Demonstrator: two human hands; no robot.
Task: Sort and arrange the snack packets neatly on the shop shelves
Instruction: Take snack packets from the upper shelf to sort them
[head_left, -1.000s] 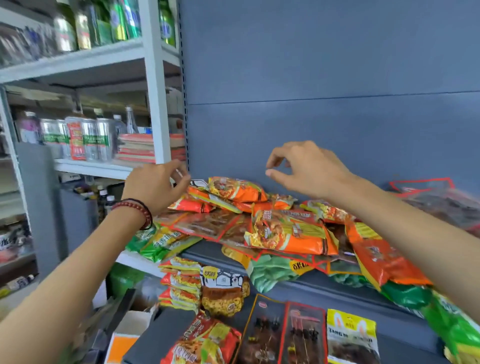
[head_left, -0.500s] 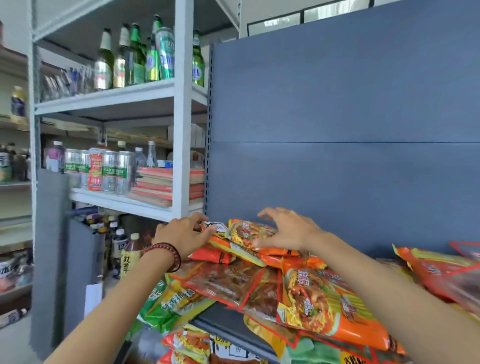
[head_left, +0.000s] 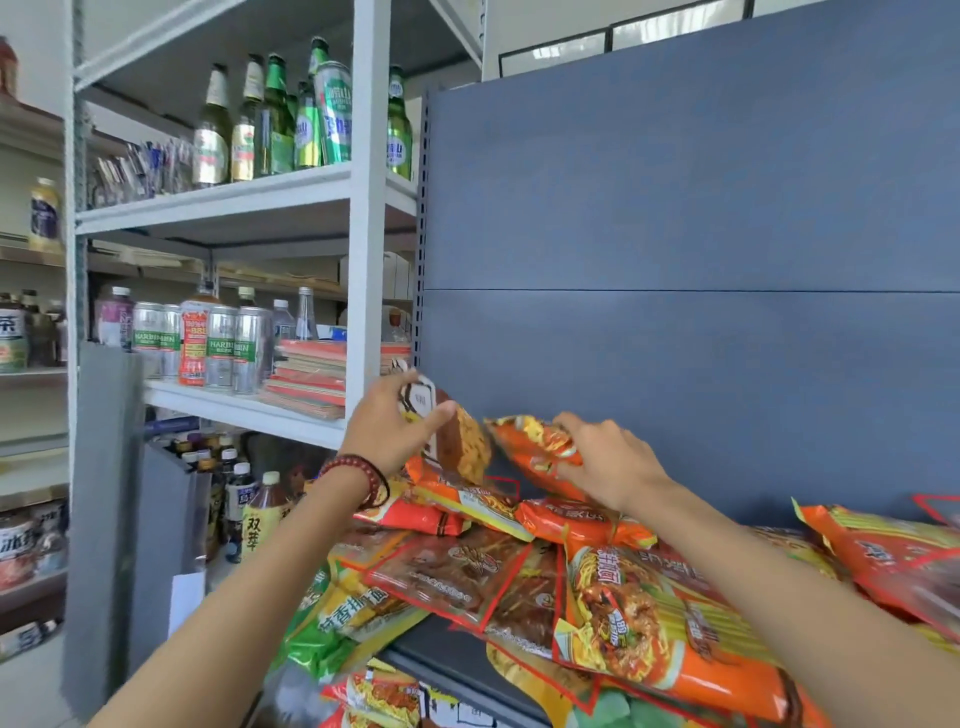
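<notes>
Clear air above snack pile (head_left: 623, 613) along grey back panel (head_left: 675, 208); wide room to R. Shelf deck (head_left: 441, 644) bare only at front-L strip. White post (head_left: 369, 208) blocks L side; cans (head_left: 223, 343) packed beyond. Left hand (head_left: 384, 431) gripping brown packet (head_left: 462, 441) and right hand (head_left: 608, 462) gripping orange packet (head_left: 535, 447) fill gap by post.

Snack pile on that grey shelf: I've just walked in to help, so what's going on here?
A person is sorting it with bare hands. The left hand holds a white-and-brown plastic packet upright above the heap of packets; the right hand grips a crinkly orange packet beside it, in front of the grey back panel. The heap lies jumbled on the dark shelf.
</notes>
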